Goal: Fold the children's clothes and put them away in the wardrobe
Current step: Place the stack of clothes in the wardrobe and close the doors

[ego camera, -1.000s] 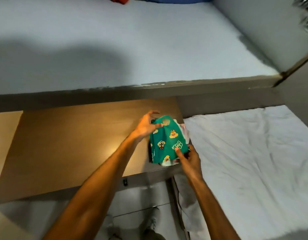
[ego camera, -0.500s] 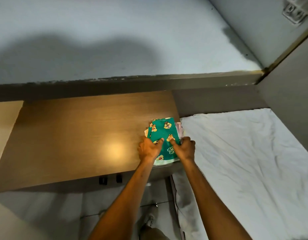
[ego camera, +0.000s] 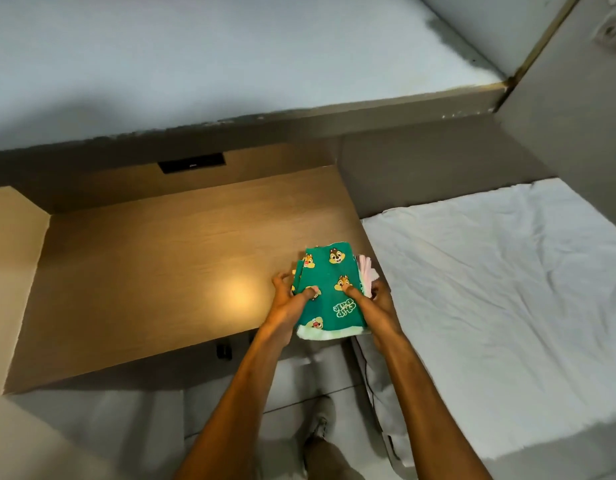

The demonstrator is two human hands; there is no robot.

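Observation:
A small stack of folded children's clothes lies at the right front corner of a wooden desk (ego camera: 143, 271). Its top piece is a green garment (ego camera: 330, 282) printed with cartoon chipmunks, with a pale hem toward me. Pink and white folded pieces (ego camera: 366, 271) stick out on its right side. My left hand (ego camera: 287, 303) grips the stack's left edge with the thumb on top. My right hand (ego camera: 374, 303) grips the right edge, thumb pressed on the green fabric.
A bed with a white sheet (ego camera: 490, 289) adjoins the desk on the right. A grey ledge (ego camera: 230, 126) and a pale surface run behind. A dark socket panel (ego camera: 191, 162) sits at the desk's back. My feet stand on the tiled floor (ego camera: 126, 427) below.
My hands moved from the far and near ends of the green garment to its two sides, thumbs on top. The stack stays at the desk corner while the camera tilted down.

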